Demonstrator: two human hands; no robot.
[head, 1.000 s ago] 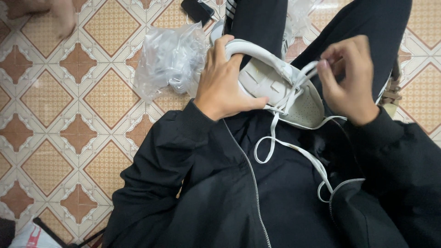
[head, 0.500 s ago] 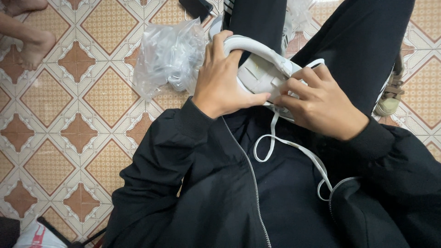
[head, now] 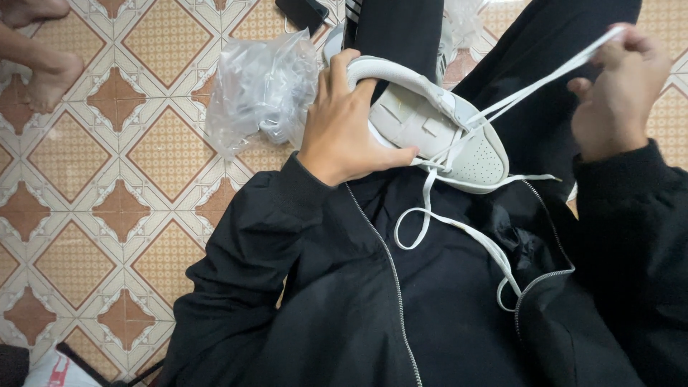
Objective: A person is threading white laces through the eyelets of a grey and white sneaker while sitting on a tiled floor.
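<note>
I am now drawing the white lace (head: 534, 86) taut toward upper right with my right hand (head: 616, 89), which has left the shoe; left hand (head: 344, 125) keeps gripping the white sneaker (head: 437, 129), tightening the lacing.

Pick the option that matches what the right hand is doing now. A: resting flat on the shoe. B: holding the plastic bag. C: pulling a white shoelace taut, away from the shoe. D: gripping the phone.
C: the right hand pinches the white shoelace, stretched tight from the white sneaker, which the left hand grips.
</note>
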